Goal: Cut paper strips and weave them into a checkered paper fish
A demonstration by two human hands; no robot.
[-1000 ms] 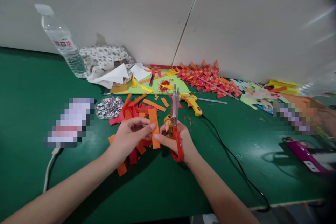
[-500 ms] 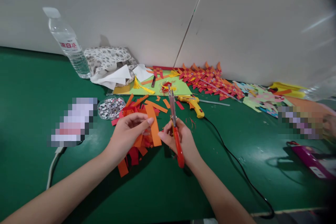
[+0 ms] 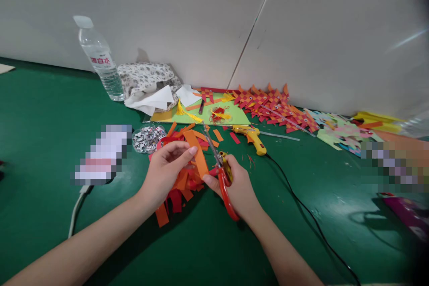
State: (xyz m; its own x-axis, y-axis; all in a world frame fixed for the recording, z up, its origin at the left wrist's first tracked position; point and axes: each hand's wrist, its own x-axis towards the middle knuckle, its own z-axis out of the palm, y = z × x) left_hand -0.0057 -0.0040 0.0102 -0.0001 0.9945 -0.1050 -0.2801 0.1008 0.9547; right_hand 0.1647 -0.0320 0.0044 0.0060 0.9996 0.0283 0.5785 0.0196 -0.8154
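Observation:
My left hand (image 3: 167,165) pinches an orange paper strip (image 3: 197,154) between thumb and fingers, holding it above a pile of red and orange strips (image 3: 177,183) on the green table (image 3: 50,134). My right hand (image 3: 236,183) grips red and yellow-handled scissors (image 3: 221,174). Their blades point up and to the left, just right of the strip's lower end. The scissor blades look nearly closed.
A yellow glue gun (image 3: 251,136) with a black cord (image 3: 301,205) lies right of the scissors. A dish of googly eyes (image 3: 147,137), a water bottle (image 3: 100,60), a patterned cloth (image 3: 144,76), a green sheet (image 3: 214,114) and woven paper fish (image 3: 271,103) sit behind, against white boards.
The scissors tilted from upright to leaning left toward the strip. My left hand kept hold of the orange strip. The view shifted left.

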